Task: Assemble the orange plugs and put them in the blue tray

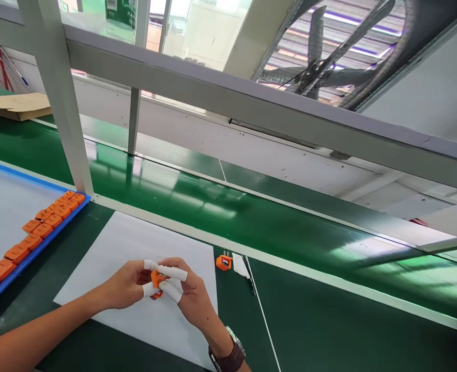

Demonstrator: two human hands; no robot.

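A small orange plug part [157, 279] is pinched between my two hands above a white sheet [135, 248] on the green bench. My left hand [130, 283] grips it from the left with white finger cots on thumb and fingertips. My right hand [184, 292], also in finger cots and with a watch on the wrist, holds it from the right. Most of the part is hidden by my fingers. Another orange plug part [224, 262] with metal prongs lies just right of the sheet, beside a small white piece [240, 265].
A blue-rimmed tray [38, 248] at the left holds a row of several orange parts [30, 237]. A green conveyor belt [213, 206] runs behind the bench, with a grey frame post [63, 113] and a crossbeam above. A cardboard piece [17, 105] lies far left.
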